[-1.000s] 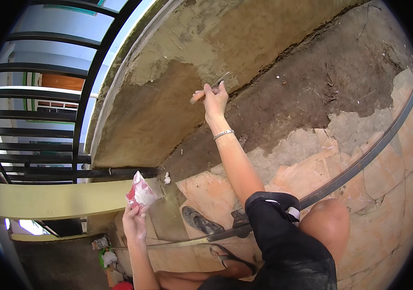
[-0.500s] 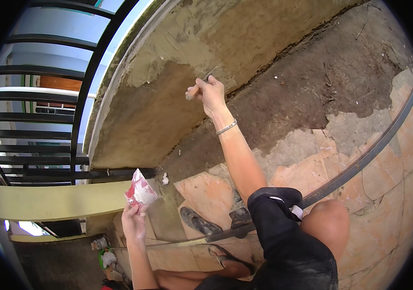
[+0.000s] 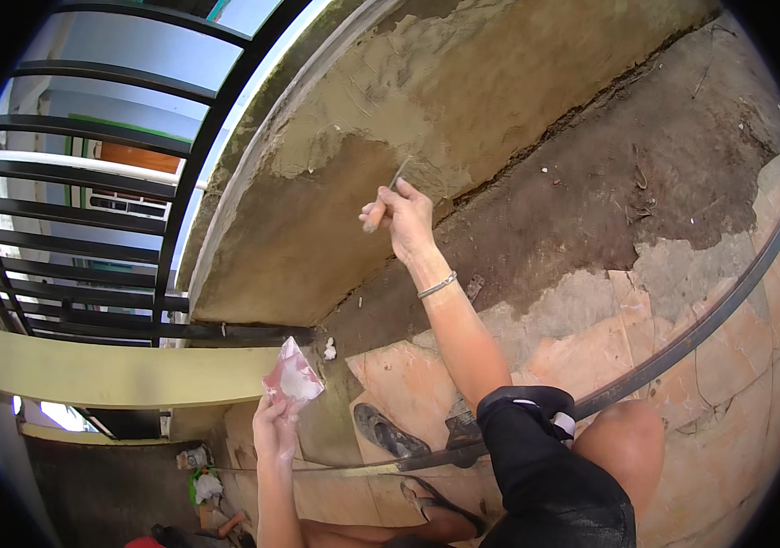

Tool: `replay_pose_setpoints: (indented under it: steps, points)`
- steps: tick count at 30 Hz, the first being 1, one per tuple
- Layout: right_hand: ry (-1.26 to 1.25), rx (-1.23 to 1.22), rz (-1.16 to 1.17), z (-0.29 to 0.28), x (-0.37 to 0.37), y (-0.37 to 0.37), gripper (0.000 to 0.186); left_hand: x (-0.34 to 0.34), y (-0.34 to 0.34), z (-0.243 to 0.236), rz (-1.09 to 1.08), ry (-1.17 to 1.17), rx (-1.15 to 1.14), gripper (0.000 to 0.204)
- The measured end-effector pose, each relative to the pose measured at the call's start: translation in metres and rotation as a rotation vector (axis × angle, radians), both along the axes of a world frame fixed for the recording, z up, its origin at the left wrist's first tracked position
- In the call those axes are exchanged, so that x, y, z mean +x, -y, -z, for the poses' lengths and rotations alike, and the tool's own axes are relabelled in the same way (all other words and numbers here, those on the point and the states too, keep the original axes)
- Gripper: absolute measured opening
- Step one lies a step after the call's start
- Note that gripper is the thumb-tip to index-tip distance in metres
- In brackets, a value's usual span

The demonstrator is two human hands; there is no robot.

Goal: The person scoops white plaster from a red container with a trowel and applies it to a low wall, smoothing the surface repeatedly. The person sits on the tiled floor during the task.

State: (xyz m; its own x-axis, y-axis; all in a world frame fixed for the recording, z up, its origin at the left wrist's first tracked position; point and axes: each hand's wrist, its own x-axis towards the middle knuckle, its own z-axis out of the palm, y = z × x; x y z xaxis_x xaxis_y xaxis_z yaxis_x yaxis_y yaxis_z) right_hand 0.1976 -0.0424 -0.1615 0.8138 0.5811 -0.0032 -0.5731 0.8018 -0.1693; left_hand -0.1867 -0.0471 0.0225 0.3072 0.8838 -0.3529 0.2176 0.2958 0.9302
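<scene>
My right hand (image 3: 411, 222) is closed round a putty knife (image 3: 374, 217) with an orange-brown handle. Its thin blade, seen nearly edge-on, points up toward the low wall (image 3: 317, 219); I cannot tell whether it touches. Just beyond the blade lies a rough, lighter patch of plaster (image 3: 362, 128), and the wall below is smoother and darker. Lower down, my left hand (image 3: 275, 427) grips the bottom of a crumpled plastic packet (image 3: 297, 379), pink and smeared with white paste. White residue marks the fingers of this hand.
Black metal railing (image 3: 106, 164) rises at the left above a yellow ledge (image 3: 116, 365). Bare soil (image 3: 554, 201) runs along the wall's foot, bordered by broken orange tiles (image 3: 582, 320). A dark bar (image 3: 682, 333) curves across the floor. A dark sandal (image 3: 390, 431) lies near my foot.
The view has shifted, so the wall and railing sit further right and lower. My right hand has turned the knife, its blade now more upright. My left hand still holds the packet.
</scene>
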Motion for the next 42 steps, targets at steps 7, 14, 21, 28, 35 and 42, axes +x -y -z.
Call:
replay_pose_setpoints:
  steps: [7,14,21,28,35,42]
  points:
    - [-0.363,-0.173,0.173,-0.054,-0.005,0.011,0.051,0.005,0.004,-0.008,-0.006,0.032,0.032,0.051]
    - [-0.096,-0.361,0.175,-0.057,-0.015,-0.023,0.067,0.003,0.011,-0.005,0.019,0.027,0.010,0.051]
    - [-0.014,-0.572,0.321,-0.120,-0.008,-0.079,0.078,0.000,0.012,-0.017,0.057,0.081,0.043,0.055]
    - [-0.143,-0.387,0.145,-0.107,-0.026,-0.042,0.077,0.002,0.015,-0.009,0.070,0.108,0.069,0.049]
    - [0.103,-0.015,0.008,-0.085,-0.014,-0.008,0.034,-0.003,0.017,-0.013,0.052,0.079,0.064,0.049]
    - [-0.267,-0.294,0.211,-0.081,0.015,-0.015,0.038,0.008,0.005,-0.004,0.006,0.107,0.054,0.051]
